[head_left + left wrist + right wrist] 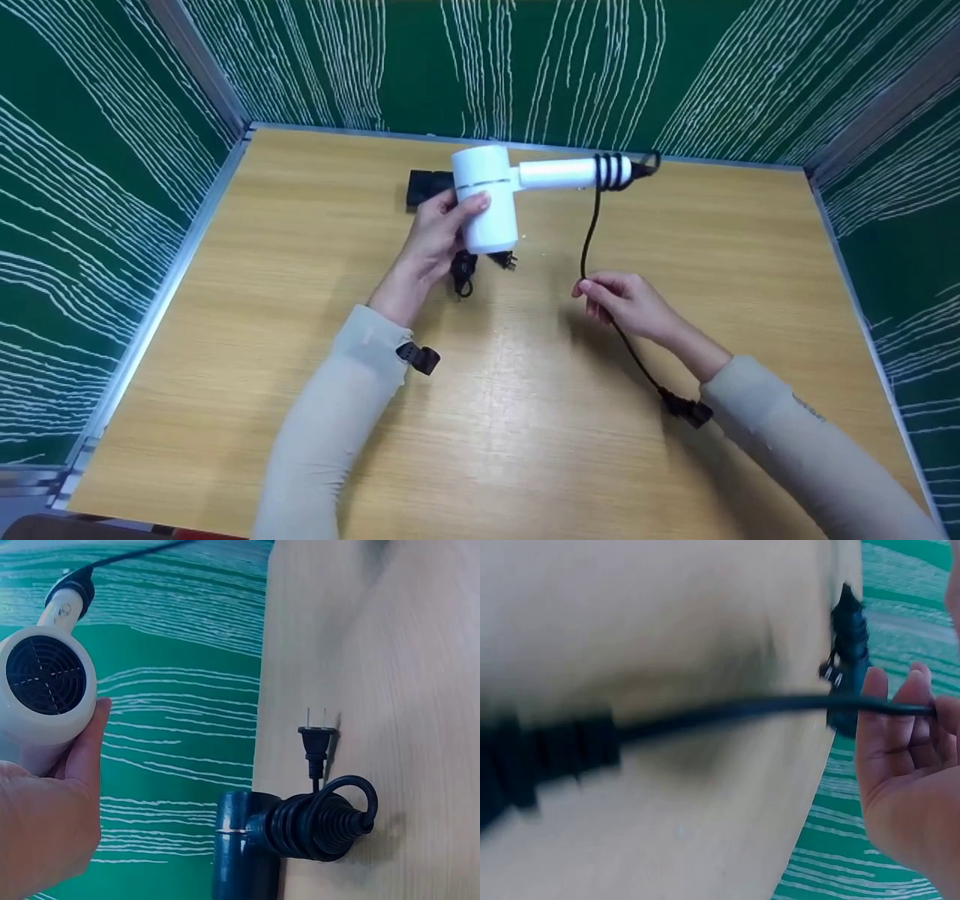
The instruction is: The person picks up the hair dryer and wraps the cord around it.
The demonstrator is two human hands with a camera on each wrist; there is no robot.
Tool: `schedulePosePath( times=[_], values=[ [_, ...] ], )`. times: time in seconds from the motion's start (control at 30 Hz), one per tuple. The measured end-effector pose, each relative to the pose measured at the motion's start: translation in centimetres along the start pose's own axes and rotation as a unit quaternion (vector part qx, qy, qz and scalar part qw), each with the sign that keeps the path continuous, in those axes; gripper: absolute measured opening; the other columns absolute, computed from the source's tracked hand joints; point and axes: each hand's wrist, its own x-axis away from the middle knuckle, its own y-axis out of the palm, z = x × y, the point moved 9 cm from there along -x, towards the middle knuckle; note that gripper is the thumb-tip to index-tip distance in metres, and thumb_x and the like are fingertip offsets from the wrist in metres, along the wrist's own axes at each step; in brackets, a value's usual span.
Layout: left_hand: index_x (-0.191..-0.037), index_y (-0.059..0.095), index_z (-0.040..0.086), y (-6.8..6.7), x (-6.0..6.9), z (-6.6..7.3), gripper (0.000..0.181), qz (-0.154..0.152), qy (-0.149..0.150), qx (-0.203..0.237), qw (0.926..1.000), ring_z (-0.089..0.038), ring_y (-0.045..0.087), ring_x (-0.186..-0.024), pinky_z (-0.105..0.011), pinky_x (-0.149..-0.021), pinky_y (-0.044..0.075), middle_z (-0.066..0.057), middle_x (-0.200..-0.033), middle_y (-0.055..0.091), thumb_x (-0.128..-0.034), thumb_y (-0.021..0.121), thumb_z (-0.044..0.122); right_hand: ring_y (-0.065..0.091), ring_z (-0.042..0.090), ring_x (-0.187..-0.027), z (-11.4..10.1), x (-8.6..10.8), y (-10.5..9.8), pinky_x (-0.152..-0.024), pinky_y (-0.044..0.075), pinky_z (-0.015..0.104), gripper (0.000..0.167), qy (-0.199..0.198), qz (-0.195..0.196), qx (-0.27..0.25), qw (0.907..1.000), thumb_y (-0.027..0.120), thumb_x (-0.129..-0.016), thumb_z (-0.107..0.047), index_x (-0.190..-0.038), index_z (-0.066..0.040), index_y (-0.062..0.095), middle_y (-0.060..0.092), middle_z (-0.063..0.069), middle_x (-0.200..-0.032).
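My left hand (435, 236) grips the barrel of a white hair dryer (491, 214), lifted above the table with its handle pointing right. In the left wrist view the dryer's round dark grille (46, 675) faces the camera. Several turns of black cord (613, 172) circle the end of that handle. Lower down, my right hand (630, 304) pinches the cord between thumb and fingers. The cord's thick ribbed end (547, 757) is blurred in the right wrist view. Behind the white dryer, partly hidden, a black hair dryer (247, 847) lies on the table.
Around the black dryer's handle its own cord (315, 829) is wound, and its two-pin plug (316, 739) sticks out. The wooden table (495, 420) has a metal edge and green, white-streaked walls (420, 67) on three sides. A dark red-brown object (97, 529) shows at the lower left.
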Motion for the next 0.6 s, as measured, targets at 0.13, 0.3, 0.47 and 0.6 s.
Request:
schedulePosePath(
  times=[0.13, 0.3, 0.47, 0.6],
  values=[
    [-0.143, 0.059, -0.002, 0.5, 0.8, 0.2, 0.054, -0.03, 0.004, -0.001, 0.9995, -0.033, 0.066, -0.119, -0.052, -0.105, 0.053, -0.02, -0.133, 0.067, -0.0943, 0.071, 0.017, 0.062, 0.02, -0.06, -0.2, -1.3, -1.1, -0.052, 0.053, 0.025, 0.035, -0.01, -0.027, 0.043, 0.9986, 0.051, -0.115, -0.022, -0.117, 0.005, 0.073, 0.069, 0.021, -0.084],
    [-0.143, 0.059, -0.003, 0.8, 1.6, 0.1, 0.056, -0.054, 0.001, 0.007, 0.9985, -0.032, 0.067, -0.116, -0.051, -0.105, 0.054, -0.02, -0.131, 0.069, -0.0925, 0.071, 0.019, 0.064, 0.025, -0.06, -0.8, -2.8, -2.6, -0.051, 0.051, 0.026, 0.031, -0.004, -0.043, 0.08, 0.9958, 0.051, -0.115, -0.021, -0.122, 0.001, 0.072, 0.07, 0.016, -0.088],
    [-0.14, 0.06, -0.006, 0.9, 1.9, -0.2, 0.056, -0.066, -0.002, 0.009, 0.9978, -0.029, 0.069, -0.111, -0.051, -0.103, 0.055, -0.019, -0.125, 0.07, -0.0906, 0.071, 0.018, 0.063, 0.022, -0.062, -1.3, -4.2, -3.8, -0.053, 0.05, 0.025, 0.032, 0.007, -0.04, 0.11, 0.9931, 0.053, -0.114, -0.025, -0.123, 0.0, 0.072, 0.07, 0.014, -0.089],
    [-0.139, 0.06, -0.006, 1.0, 2.3, -0.3, 0.056, -0.074, -0.008, -0.001, 0.9972, -0.029, 0.069, -0.111, -0.051, -0.103, 0.055, -0.018, -0.125, 0.071, -0.0905, 0.071, 0.019, 0.063, 0.025, -0.063, -1.7, -5.2, -5.2, -0.053, 0.052, 0.027, 0.03, 0.007, -0.032, 0.103, 0.9941, 0.055, -0.113, -0.023, -0.125, 0.001, 0.068, 0.07, 0.015, -0.09]
  ],
)
